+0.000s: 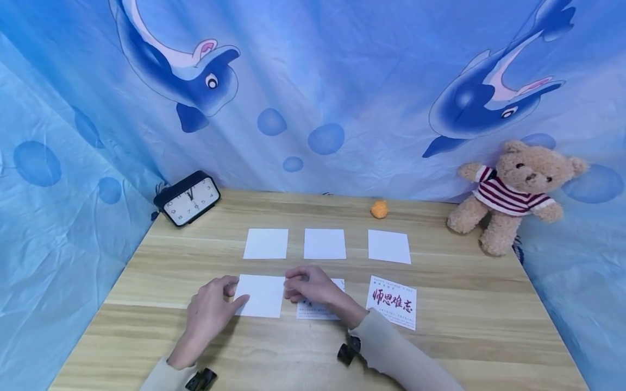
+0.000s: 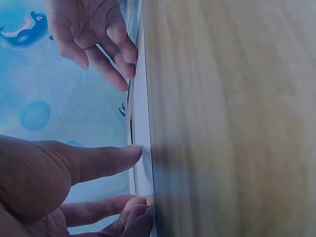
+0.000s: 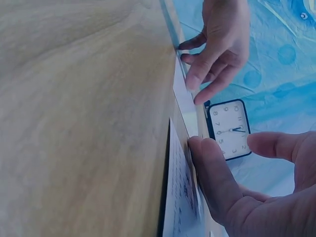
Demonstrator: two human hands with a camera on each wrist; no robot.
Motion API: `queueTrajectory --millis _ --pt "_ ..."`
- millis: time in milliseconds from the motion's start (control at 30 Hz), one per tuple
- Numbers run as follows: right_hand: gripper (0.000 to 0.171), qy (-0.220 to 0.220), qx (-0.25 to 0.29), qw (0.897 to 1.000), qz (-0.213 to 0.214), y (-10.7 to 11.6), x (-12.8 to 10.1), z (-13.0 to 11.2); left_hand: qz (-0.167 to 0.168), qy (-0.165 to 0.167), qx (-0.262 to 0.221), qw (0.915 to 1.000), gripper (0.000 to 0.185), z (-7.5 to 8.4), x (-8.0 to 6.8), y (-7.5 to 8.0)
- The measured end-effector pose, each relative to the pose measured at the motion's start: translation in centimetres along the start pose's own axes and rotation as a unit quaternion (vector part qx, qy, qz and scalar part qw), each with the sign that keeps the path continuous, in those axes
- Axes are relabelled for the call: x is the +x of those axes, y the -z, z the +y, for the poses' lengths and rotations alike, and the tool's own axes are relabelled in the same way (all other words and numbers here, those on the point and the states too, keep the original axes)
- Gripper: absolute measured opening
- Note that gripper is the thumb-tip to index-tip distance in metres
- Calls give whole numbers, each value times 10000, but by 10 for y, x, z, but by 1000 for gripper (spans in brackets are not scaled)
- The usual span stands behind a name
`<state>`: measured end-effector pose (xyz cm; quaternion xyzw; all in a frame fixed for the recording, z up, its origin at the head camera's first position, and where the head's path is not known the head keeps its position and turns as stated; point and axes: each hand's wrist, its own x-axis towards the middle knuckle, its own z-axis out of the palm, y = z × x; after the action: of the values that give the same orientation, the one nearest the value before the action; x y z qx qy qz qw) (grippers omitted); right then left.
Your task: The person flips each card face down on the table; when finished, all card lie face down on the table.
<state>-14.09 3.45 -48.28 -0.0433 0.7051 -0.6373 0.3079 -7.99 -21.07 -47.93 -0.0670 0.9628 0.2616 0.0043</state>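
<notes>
I see both my forearms, in pale sleeves, reaching forward and angling inward. My left hand (image 1: 210, 307) lies low, fingers relaxed and nearly straight, thumb extended. My right hand (image 1: 310, 285) sits just beside it, knuckles up, fingers loosely bent downward.

Clock (image 1: 188, 199) well beyond left hand (image 1: 210, 309); three blank cards (image 1: 325, 244) just beyond hands; orange ball (image 1: 379, 209), teddy bear (image 1: 511, 194) far right.

A plain white square paper card (image 1: 261, 295) lies on the pale wood-grain table (image 1: 455, 347) beside a white card printed with red characters (image 1: 392, 302), before a blue dolphin-patterned cloth backdrop (image 1: 342, 81).
</notes>
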Motion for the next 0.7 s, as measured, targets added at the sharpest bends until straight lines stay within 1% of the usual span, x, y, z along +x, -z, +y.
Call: queueTrajectory --millis 100,267,367,467,533,600,700 --pt "43 23 12 10000 -87 3 -1 0 -18 -3 -15 10000 51 0 0 -1" --pt "45 104 72 9996 -243 9 -3 1 104 -11 -16 9999 49 1 1 -1" --pt "46 167 84 9995 -237 14 -6 -1 248 -83 -67 9996 46 5 2 0" --pt "48 244 83 9994 -209 20 -11 -4 396 -261 -195 9987 43 10 3 0" --pt "49 327 1 9993 -180 24 -15 -6 456 -442 -365 9973 41 14 2 -2" --pt "49 418 -92 9989 -177 29 -19 -9 450 -651 -689 9945 38 18 2 -4" --pt "51 549 -200 9981 -178 36 -25 -11 299 -887 -1261 9876 36 24 2 -8"
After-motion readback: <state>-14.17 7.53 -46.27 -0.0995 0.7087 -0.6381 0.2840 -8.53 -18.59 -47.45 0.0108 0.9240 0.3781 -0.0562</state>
